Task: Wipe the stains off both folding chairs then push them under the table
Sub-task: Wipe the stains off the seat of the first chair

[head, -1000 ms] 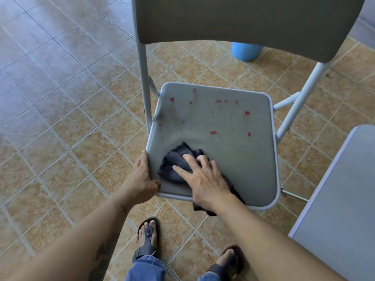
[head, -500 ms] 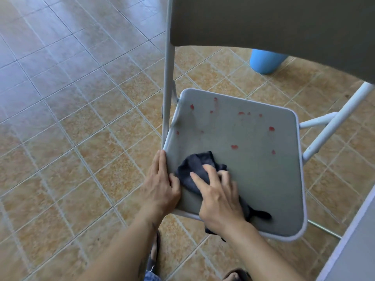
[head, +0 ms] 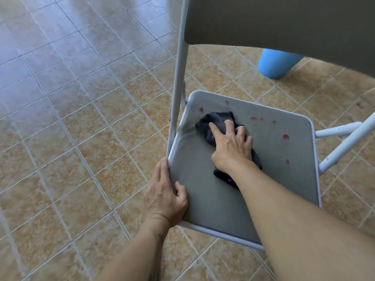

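A grey folding chair with a white frame stands right in front of me, its seat facing up and its backrest filling the top right. Several red stains dot the far half of the seat. My right hand presses a dark blue cloth flat on the far left part of the seat, next to a red spot. My left hand grips the seat's near left edge, thumb on top.
The floor is tan and grey tile, open to the left. A blue round object stands on the floor behind the chair. The chair's white legs stick out to the right.
My right hand has slid the cloth from the seat's near edge up to its far left part. The left hand keeps its hold on the seat edge. The view has shifted closer.
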### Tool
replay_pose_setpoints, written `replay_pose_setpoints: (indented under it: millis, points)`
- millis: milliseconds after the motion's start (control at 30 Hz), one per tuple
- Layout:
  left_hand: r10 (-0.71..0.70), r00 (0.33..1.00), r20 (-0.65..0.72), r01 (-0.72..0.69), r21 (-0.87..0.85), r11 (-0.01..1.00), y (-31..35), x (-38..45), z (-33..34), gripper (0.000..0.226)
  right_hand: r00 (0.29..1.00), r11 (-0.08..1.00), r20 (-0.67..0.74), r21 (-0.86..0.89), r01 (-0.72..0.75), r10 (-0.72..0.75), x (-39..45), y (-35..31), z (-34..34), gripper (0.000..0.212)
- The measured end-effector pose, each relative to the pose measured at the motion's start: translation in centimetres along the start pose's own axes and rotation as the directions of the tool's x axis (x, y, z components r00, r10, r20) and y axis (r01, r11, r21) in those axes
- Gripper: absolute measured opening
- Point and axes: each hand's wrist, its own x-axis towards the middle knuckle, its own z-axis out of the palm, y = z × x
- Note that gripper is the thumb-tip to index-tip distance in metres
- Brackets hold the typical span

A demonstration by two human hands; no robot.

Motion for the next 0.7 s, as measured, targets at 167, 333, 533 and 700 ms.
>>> replay_pose_setpoints:
  millis: [167,333,533,700]
  points:
    - [-0.002,1.000,-0.004,0.002,0.004,1.000,0.1,0.0,-0.1,0.084,0.983,0.982,-0.021,0.052,0.181,-0.180,-5.1,-2.2,0.7,0.078]
    - [-0.020,1.000,-0.005,0.019,-0.014,1.000,0.1,0.1,0.1,0.086,0.908,0.907,0.004,0.055,0.417,-0.418,-6.1,-3.8,1.8,0.073]
    - [0.007,1.000,-0.003,-0.007,0.129,0.992,0.5,0.0,-0.3,0.085,0.998,0.997,-0.062,0.079,0.001,0.004,-5.6,3.2,1.8,0.082]
    - [-0.007,1.000,-0.013,0.009,0.206,0.978,2.4,-0.2,-0.9,0.083,0.975,0.972,-0.033,0.095,-0.216,0.219,-8.3,10.2,1.8,0.084]
